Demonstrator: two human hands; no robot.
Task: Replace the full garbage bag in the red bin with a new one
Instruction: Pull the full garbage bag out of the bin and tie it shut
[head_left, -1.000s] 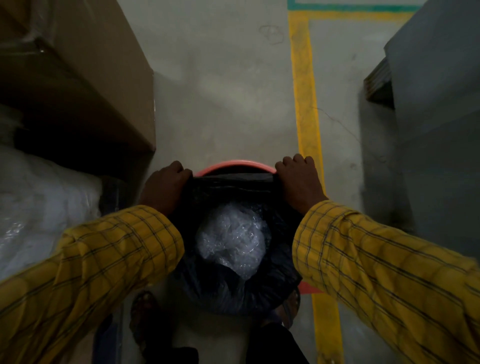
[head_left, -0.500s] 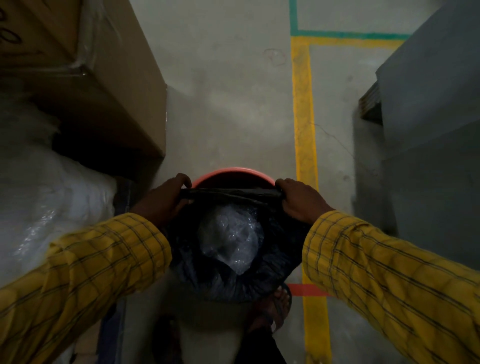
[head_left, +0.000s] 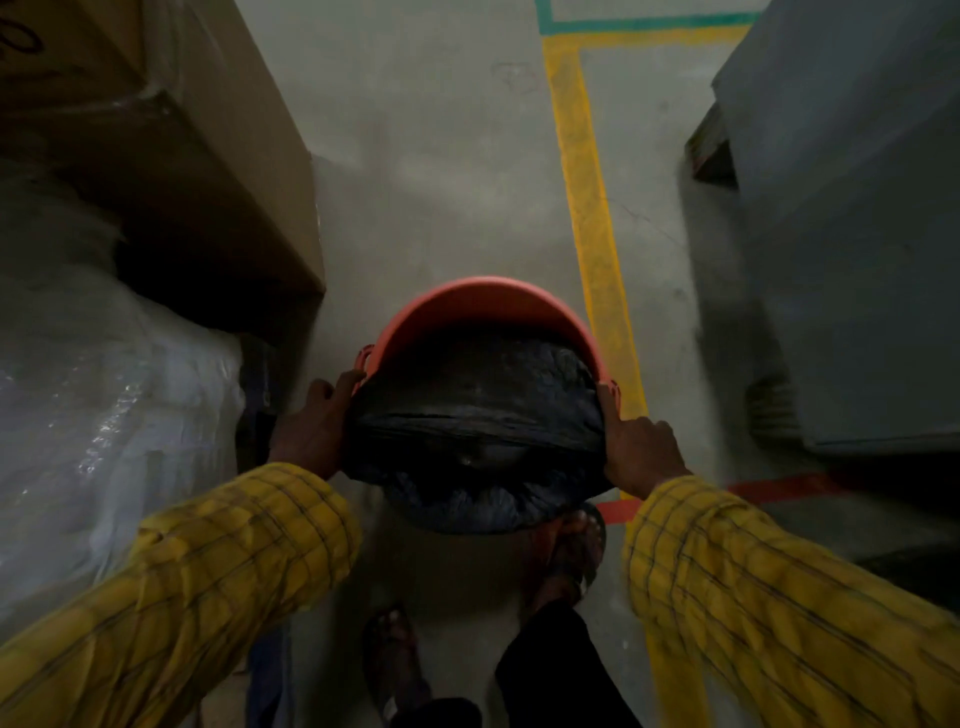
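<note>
The red bin (head_left: 467, 301) stands on the concrete floor in the middle of the view. A black garbage bag (head_left: 478, 410) fills its near half, its top edges drawn together so the contents are hidden. My left hand (head_left: 317, 421) grips the bag at the bin's left rim. My right hand (head_left: 639, 449) grips the bag at the bin's right rim. Both sleeves are yellow checked. The bin's far inner wall is bare.
A large cardboard box (head_left: 208, 156) and plastic-wrapped white goods (head_left: 104, 415) crowd the left side. A grey cabinet (head_left: 857, 234) stands at the right. A yellow floor line (head_left: 587, 197) runs past the bin. My sandalled feet (head_left: 571, 551) are just below the bin.
Both hands have pulled the bag's far edge off the bin rim toward me and closed its mouth. The clear plastic waste inside is no longer visible. More red rim shows.
</note>
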